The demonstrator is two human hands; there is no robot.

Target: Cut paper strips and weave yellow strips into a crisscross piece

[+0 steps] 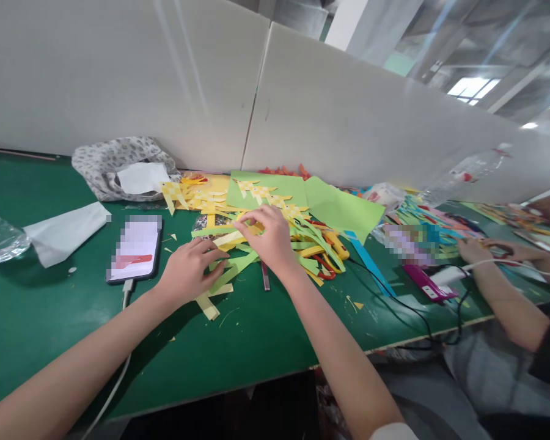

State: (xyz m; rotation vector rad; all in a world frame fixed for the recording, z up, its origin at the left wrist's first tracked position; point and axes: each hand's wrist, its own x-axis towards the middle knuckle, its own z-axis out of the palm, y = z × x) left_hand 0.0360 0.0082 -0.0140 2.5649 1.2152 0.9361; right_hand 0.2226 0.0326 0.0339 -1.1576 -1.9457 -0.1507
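Note:
A pale yellow paper strip (228, 239) lies between my two hands, above a heap of green and yellow strips. My right hand (270, 238) is closed in a pinch at the strip's right end. At its other end my left hand (190, 269) has curled fingers over the papers; its exact grip is partly hidden. Below, a green strip (241, 264) and cut pale pieces (208, 307) spread toward me. Behind my hands lie yellow checked paper cut-outs (201, 198) and a green sheet (268, 183). Yellow-handled scissors (337, 244) rest at the heap's right.
A phone (137, 247) with a cable lies at left, near a patterned cloth bag (123, 165) and white tissue (68, 232). To the right are a blue strip (371, 266), black cable, pink power bank (426, 282) and a co-worker's hands (479, 253). A white partition (201, 79) stands behind.

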